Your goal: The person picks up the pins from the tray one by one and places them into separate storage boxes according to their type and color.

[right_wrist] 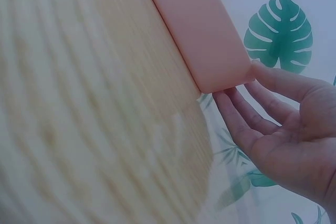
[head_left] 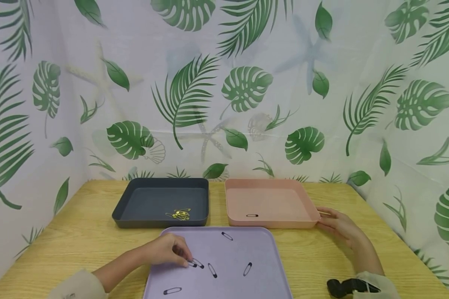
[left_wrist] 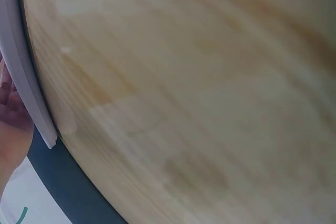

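My left hand (head_left: 172, 250) reaches over the lavender tray (head_left: 224, 286), its thumb and fingertips pinching a black safety pin (head_left: 192, 264). Another black safety pin (head_left: 199, 263) lies right beside it. More are scattered over this tray, among them one safety pin (head_left: 212, 270) near the middle and one (head_left: 247, 269) to the right. In the left wrist view the tray's rim hides most of the fingers. My right hand (head_left: 338, 226) touches the near right corner of the pink tray (right_wrist: 210, 35) with thumb and loosely extended fingers. One black safety pin (head_left: 252, 215) lies inside that tray.
A dark grey tray (head_left: 134, 207) stands at the back left, with a small heap of gold safety pins (head_left: 181, 214) in it. All trays sit on a wooden table (head_left: 90, 236). A leaf-patterned curtain (head_left: 209, 104) closes the back and sides.
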A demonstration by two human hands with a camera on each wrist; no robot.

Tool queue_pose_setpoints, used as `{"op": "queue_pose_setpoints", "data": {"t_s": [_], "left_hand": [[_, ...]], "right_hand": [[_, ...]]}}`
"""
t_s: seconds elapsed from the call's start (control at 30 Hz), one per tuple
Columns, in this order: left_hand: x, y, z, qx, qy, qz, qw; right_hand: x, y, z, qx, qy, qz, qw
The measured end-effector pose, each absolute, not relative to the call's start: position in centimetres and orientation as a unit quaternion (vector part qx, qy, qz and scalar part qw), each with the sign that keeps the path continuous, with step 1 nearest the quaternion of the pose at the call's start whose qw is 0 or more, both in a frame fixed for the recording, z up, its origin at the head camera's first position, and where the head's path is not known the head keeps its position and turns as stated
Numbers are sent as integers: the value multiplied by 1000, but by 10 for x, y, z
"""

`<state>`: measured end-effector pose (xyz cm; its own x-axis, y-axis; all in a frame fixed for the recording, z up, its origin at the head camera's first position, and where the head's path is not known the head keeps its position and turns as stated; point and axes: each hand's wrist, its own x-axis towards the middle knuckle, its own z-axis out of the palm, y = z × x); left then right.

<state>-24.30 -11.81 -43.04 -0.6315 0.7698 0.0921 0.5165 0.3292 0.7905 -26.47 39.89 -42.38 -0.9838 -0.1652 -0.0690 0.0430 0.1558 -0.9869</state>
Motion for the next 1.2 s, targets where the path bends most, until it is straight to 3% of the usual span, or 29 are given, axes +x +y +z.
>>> {"op": "queue_pose_setpoints", "data": {"t_s": [0.93,1.2], "left_hand": [[-245,-116,-430,384,807,415,170],[-253,-110,-421,370,817,420,139]], "right_hand": [[-265,400,-427,-50,747,-658,77],[-265,399,-426,-42,744,-662,74]]}}
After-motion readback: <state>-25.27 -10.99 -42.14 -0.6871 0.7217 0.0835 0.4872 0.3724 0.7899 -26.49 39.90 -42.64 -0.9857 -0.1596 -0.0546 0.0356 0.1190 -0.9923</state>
